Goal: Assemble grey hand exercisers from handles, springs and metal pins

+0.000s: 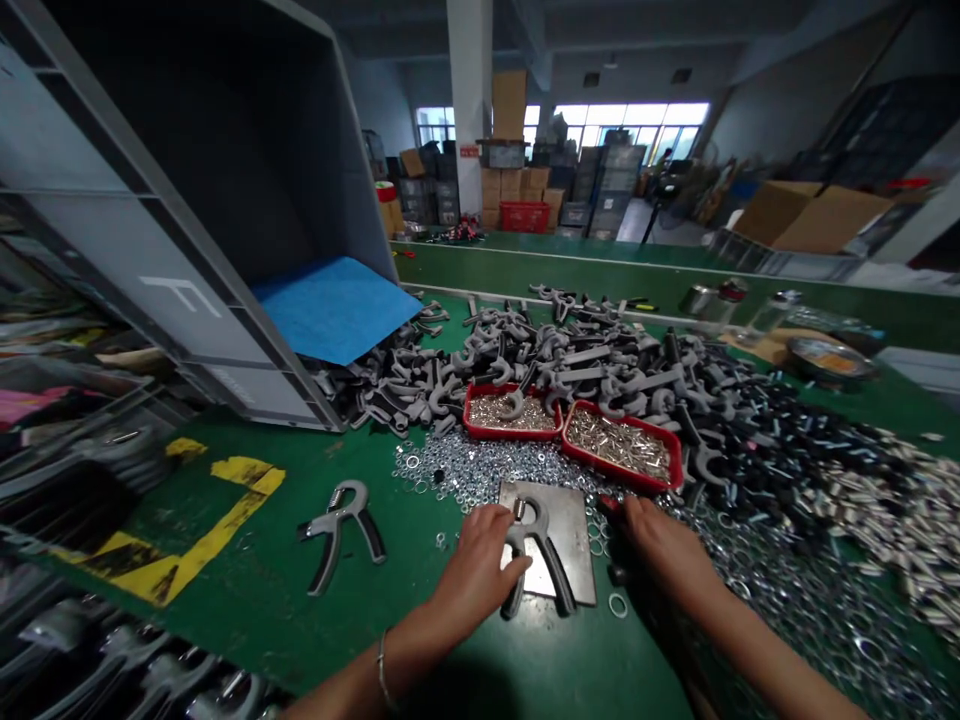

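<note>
My left hand [486, 555] is closed on a grey and black hand grip exerciser [556, 570], which rests on a flat metal plate [580, 540]. The exerciser's two handles point toward me, and a small metal spring or pin shows near its curved top. To the right of the plate, my right hand [664, 540] has its fingers wrapped round a red-ended tool [611, 506]; most of the tool is hidden, so its kind is unclear. A second hand grip exerciser [341, 530] lies on the green table at left, apart from both hands.
Two red trays [559, 432] of small metal pins stand beyond the plate. Behind them is a heap of grey and black exerciser parts [585, 350]. Metal rings and nuts [480, 470] surround the plate. A large grey crate [247, 380] lies tipped at left, with blue sheet [341, 310].
</note>
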`<control>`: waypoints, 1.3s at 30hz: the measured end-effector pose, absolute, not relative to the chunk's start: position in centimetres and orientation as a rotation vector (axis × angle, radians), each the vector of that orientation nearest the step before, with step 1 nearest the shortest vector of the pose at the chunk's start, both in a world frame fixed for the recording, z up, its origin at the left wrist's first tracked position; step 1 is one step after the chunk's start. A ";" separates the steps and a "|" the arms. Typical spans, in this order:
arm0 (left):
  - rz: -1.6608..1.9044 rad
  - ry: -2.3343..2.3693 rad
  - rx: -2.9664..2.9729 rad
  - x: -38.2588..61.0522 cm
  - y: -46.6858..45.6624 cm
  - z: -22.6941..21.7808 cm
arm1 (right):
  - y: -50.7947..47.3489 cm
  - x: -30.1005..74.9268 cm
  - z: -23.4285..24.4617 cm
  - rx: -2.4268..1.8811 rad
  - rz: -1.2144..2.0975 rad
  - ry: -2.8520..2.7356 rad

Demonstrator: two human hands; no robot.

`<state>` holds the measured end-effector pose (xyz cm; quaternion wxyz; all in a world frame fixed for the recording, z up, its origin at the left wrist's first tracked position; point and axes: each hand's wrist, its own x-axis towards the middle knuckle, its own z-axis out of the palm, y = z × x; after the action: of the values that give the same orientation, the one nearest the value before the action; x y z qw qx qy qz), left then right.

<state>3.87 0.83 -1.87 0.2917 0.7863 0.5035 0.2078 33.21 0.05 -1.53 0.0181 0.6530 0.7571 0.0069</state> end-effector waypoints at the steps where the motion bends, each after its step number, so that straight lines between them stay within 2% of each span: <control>1: 0.546 1.315 2.095 4.0 1.1 -1.8 | 0.1 33.5 -1.4 2.023 0.011 2.356; 5: 0.572 1.222 2.088 4.0 1.9 -2.2 | 0.9 32.7 0.8 2.141 -0.111 2.457; 7: 0.594 1.210 2.084 3.9 2.1 -2.6 | 1.3 30.8 2.0 2.379 -0.583 2.581; 10: 0.603 1.224 2.075 3.8 2.0 -3.0 | 1.6 26.6 2.2 2.613 -1.606 2.528; 11: 0.601 1.224 2.075 3.8 2.0 -3.1 | 1.6 25.3 1.8 2.643 -1.799 2.472; 13: 0.600 1.216 2.077 3.8 2.1 -3.2 | 1.6 23.2 0.5 2.702 -1.943 2.390; 21: 0.645 1.174 2.081 3.7 2.3 -3.5 | 1.2 22.3 -1.7 2.782 -1.840 2.312; 24: 0.668 1.166 2.091 3.6 2.1 -3.5 | 1.0 22.3 -1.8 2.802 -1.410 2.416; 27: 0.650 1.164 2.099 3.7 2.1 -3.4 | 1.4 21.9 -1.6 2.606 -1.021 2.547; 30: 0.579 1.218 2.081 3.9 2.2 -2.8 | 1.9 21.2 -0.2 2.358 -1.164 2.660; 35: 0.479 1.293 2.111 4.4 2.0 -2.3 | 1.3 20.9 3.6 2.417 -1.934 2.717; 37: 0.478 1.299 2.120 4.3 1.7 -2.2 | 1.4 22.4 3.7 2.544 -1.772 2.750; 39: 0.479 1.270 2.130 3.9 1.9 -1.8 | 1.7 25.2 2.7 2.615 -1.285 2.709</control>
<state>3.88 1.92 -1.84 0.3029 0.8037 0.4793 0.1808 25.24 1.68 2.68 -0.4063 0.6007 0.6221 -0.2952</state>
